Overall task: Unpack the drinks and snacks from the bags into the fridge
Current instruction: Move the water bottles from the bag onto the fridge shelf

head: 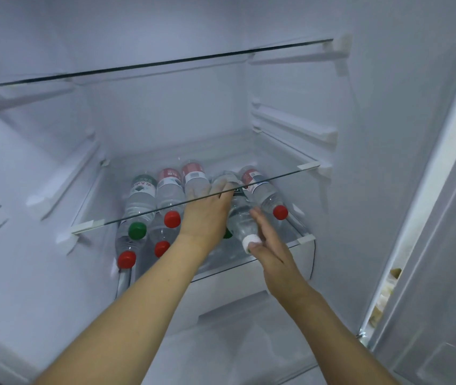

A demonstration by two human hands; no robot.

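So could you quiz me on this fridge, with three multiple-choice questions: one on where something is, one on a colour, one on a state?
1. Where are the water bottles?
A. On the top glass shelf
B. Under the lower glass shelf
C. In the door rack

2. What colour is the cap by the right hand?
A. Blue
B. Yellow
C. White

3. How do the bottles lie?
A. On their sides, caps to the front
B. Upright in a row
C. On their sides, caps to the back

Answers:
1. B: the water bottles sit below the lower glass shelf, and the top one is bare.
2. C: the right hand touches a white cap.
3. A: every cap in view points to the front.
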